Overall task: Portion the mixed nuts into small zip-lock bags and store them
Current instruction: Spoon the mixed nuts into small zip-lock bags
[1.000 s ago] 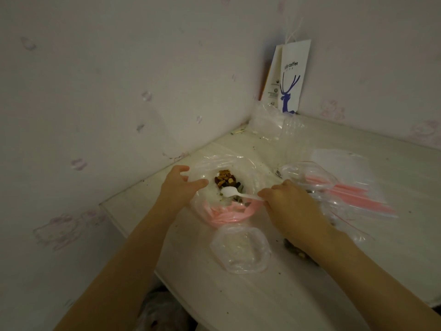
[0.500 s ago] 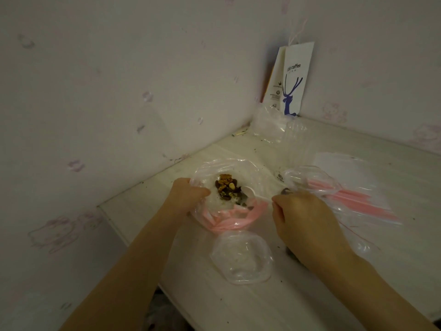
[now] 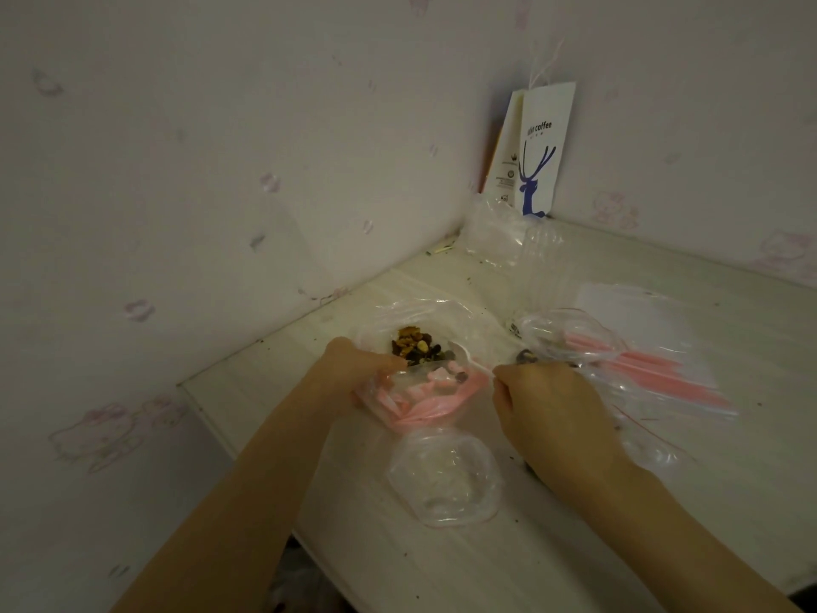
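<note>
While the head view looks down onto a pale counter set in a corner of patterned wallpaper, both bare forearms reach in from the bottom edge. The left hand has its grip closed on the near left rim of a small zip-lock bag, fingers curled over the plastic so that the pink-striped mouth gapes toward the camera. Inside that bag, at its far end, lies a dark and tan heap of mixed nuts, with a few pieces down by the pink strip. The right hand sits just right of the bag with its fingers curled; its grip pinches the handle of a white spoon, whose bowl rests inside the bag's mouth beside the nuts. Just beyond the right knuckles 1 more crumpled clear bag lies open, with a few dark pieces at its near edge. A flat stack of spare bags with pink seals lies to the right of it. Between the 2 forearms, near the camera, a clear plastic tub stands on the counter. In the far corner a white paper coffee bag printed with a blue deer leans upright, and more loose clear plastic is heaped at its foot.
</note>
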